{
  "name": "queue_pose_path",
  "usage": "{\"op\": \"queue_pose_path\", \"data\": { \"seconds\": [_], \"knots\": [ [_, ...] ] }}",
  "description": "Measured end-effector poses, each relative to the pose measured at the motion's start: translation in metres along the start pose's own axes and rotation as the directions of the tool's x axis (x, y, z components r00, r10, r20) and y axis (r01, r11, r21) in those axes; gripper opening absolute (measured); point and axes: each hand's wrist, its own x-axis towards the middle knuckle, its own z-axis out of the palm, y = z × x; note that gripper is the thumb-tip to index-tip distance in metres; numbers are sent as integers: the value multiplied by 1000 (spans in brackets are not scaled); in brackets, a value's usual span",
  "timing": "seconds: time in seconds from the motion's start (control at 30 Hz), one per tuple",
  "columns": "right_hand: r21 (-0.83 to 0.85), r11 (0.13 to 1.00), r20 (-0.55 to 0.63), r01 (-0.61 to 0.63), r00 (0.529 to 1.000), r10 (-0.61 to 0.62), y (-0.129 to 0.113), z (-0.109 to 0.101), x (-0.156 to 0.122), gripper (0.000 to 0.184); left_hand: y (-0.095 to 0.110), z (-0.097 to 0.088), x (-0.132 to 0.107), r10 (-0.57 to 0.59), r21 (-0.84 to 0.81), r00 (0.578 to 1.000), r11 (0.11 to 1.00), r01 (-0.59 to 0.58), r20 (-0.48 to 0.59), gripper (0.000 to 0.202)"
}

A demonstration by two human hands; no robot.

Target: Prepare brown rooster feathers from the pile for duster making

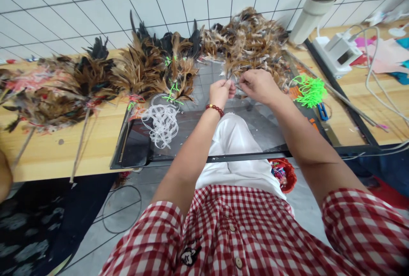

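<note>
My left hand (pixel 221 91), with a red bead bracelet (pixel 215 108) at its wrist, is closed in a pinch over the glass panel (pixel 204 120). A thin, brown, feather-like wisp shows at its fingertips, too small to name surely. Close beside it, my right hand (pixel 259 85) has its fingers pinched together, and what they hold is hidden. Just beyond both hands lies a large heap of brown feathers (pixel 255 41). Bundles of brown and black feathers (pixel 140 65), some bound with green ties (pixel 173 91), lie to the left. White plastic ribbon (pixel 162 123) is piled left of my forearm.
Bright green cords (pixel 309 91) and a blue tool (pixel 322 112) lie right of my arm. A pale bottle (pixel 311 14) and a white power strip (pixel 335 52) with cables stand behind. Feather dusters on sticks (pixel 79 144) overhang the left edge. Below is a red basket (pixel 292 176).
</note>
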Motion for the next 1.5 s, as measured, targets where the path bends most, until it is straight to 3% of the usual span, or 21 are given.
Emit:
{"op": "queue_pose_path", "data": {
  "seconds": [0.33,0.4,0.5,0.63,0.73,0.8,0.9,1.1,1.37,1.5],
  "knots": [
    [-26,999,-27,-23,999,23,0,7,1,25,-9,2,0,79,193,989,976,-102,125,38],
    [-40,998,-47,-57,997,55,2,5,1,28,-8,1,2,93,197,989,974,-114,111,36],
    [-49,994,-74,-102,992,99,9,5,-1,31,-4,-3,5,100,139,995,985,-100,1,32],
    [27,999,94,-38,995,35,13,11,-1,30,1,-8,9,91,61,990,994,-85,-110,29],
    [34,999,247,32,968,-39,11,16,1,23,-1,-9,12,92,52,990,995,-87,-108,29],
    [-5,1000,266,3,964,-1,7,16,1,22,-4,-8,13,110,69,989,992,-104,-95,28],
    [-71,995,190,-69,978,82,2,12,1,26,-9,-7,15,160,127,986,980,-153,-51,27],
    [-122,992,54,-12,998,19,-5,8,0,26,-13,-5,12,148,236,989,960,-150,26,29],
    [-143,989,27,-26,999,30,-6,14,1,31,-14,-4,8,150,416,977,887,-201,150,42],
    [-147,982,-51,-121,992,115,7,12,0,31,-11,-5,10,115,334,992,934,-128,58,34]
  ]
}}
